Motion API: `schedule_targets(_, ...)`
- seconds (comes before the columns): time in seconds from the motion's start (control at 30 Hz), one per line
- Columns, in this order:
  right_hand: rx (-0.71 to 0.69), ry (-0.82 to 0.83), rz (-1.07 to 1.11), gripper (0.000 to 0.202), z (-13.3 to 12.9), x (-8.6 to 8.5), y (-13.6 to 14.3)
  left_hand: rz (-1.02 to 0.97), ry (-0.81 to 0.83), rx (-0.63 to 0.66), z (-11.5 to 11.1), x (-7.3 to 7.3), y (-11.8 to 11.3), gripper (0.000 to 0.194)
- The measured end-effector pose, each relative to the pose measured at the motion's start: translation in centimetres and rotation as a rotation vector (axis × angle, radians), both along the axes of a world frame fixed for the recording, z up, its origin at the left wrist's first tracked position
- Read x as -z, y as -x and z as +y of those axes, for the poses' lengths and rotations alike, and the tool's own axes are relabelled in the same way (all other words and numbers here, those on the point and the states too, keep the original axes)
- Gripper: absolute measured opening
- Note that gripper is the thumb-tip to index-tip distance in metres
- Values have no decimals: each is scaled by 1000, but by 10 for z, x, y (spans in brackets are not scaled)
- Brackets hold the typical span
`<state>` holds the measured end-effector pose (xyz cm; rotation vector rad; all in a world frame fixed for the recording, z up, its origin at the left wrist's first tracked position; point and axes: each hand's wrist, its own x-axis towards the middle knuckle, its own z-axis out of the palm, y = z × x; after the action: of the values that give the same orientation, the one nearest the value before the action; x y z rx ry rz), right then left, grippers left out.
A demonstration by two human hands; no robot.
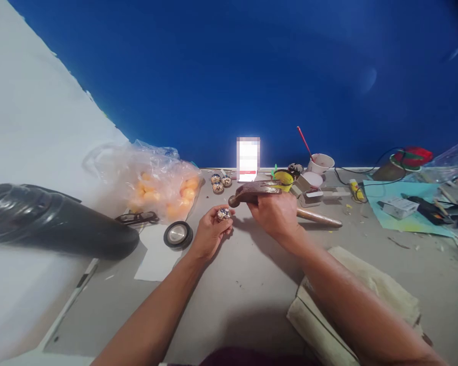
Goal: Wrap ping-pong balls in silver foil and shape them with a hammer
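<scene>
My left hand [209, 231] is closed around a small ball [224, 215] with a patchy dark, white and gold surface, holding it just over the table. To its right, my right hand [277, 213] grips a claw hammer [257, 189] close to the metal head. The wooden handle sticks out to the right below the hand. The hammer's round striking face is slightly above and right of the ball, apart from it. Beyond my left hand, several similar patterned balls [218, 187] sit together on the table.
A clear plastic bag [148, 173] of orange balls, eyeglasses [137, 217], a black lid [178, 235] and a large dark cylinder [61, 223] are left. A lit screen [248, 157] stands behind. Cups [321, 163], a cloth [377, 284] and cluttered tools on a turquoise sheet [381, 190] lie right.
</scene>
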<state>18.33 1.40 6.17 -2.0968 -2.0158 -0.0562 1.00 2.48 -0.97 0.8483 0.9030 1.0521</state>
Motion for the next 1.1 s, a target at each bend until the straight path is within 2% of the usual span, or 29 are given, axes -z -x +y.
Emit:
schedule_targets(0.17,-100,62,8,31,-1,-1,1,-8,-17,59,-3,1,-2,47)
schedule_targets(0.33,-16,-73,-10,36,-1,0,-3,-41,-3,27,-1,4,2,55)
schedule_targets(0.5,-97,-3,-9,29,3,7,-2,-142,45,82,0,7,2,49)
schedule_targets(0.67,-20,-100,-1,37,3,6,-5,-172,57,78,0,4,3,51)
schedule_targets(0.87,-109,31,-8,30,2,3,-4,-116,53,86,-2,4,2,50)
schedule_targets(1.0,-39,-44,-18,34,0,-2,-5,-108,54,67,-2,4,2,49)
schedule_targets(1.1,-61,-9,-29,34,0,-2,-4,-95,33,71,-2,3,1,45)
